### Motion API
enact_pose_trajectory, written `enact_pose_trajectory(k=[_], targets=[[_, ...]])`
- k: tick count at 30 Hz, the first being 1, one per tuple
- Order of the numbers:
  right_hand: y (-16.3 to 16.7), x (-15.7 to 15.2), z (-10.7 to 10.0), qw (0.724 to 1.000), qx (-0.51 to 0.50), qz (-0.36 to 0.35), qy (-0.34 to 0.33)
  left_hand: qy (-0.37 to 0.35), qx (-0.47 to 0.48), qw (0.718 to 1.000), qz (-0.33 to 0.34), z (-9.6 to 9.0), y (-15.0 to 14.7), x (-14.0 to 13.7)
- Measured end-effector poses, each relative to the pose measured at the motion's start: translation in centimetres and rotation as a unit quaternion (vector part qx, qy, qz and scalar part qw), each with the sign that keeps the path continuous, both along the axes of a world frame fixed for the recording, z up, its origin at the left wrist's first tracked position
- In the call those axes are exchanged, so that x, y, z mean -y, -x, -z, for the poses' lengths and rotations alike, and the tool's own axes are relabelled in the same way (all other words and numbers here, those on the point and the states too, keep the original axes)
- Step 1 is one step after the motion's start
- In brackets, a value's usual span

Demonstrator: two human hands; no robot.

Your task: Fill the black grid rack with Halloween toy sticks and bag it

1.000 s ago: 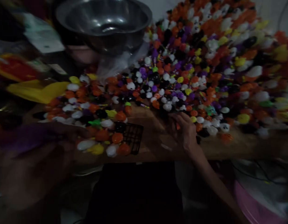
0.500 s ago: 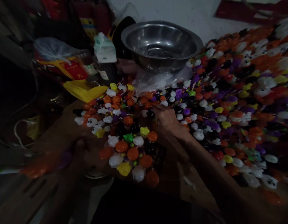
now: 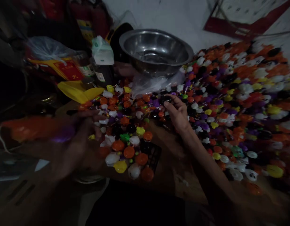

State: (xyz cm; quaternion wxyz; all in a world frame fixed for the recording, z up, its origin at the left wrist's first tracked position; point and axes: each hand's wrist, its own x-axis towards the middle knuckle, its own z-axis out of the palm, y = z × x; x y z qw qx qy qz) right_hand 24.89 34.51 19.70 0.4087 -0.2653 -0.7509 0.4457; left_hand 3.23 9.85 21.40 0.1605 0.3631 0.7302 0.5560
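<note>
Left hand: mine, nearest on the left, blurring; its fingers are closing on a bunch, orange with purple, its orange end jutting left over the table's side. How each finger is curling, I cannot tell.
Front toys: orange, white, yellow and green, lying before me on the table, some overlapping a black rack.
Right hand: mine, reaching beyond the rack; thumb and forefinger are pinching what is looking like a black toy among its neighbours.
Heap: many colours, spreading along my right and rising behind.
Bag: clear, crumpling below the basin, which is standing before the wall.
Handling, in my judgement: pinching lightly calls for fingertips squarely on one toy, wrist staying above the heap so neighbours are not snagging; the left is best holding its bunch firmly, clear of loose pieces.
</note>
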Motion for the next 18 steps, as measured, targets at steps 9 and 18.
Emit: enact_pose_trajectory(k=[9, 18], targets=[[-4.0, 8.6, -2.8, 0.996, -0.079, -0.011, -0.024, -0.064, 0.243, 0.942, 0.223, -5.6, -8.5, -5.5], [-6.3, 11.3, -3.7, 0.98, 0.093, -0.09, -0.154, -0.057, -0.036, 0.971, 0.228, -6.1, -11.4, -5.5]])
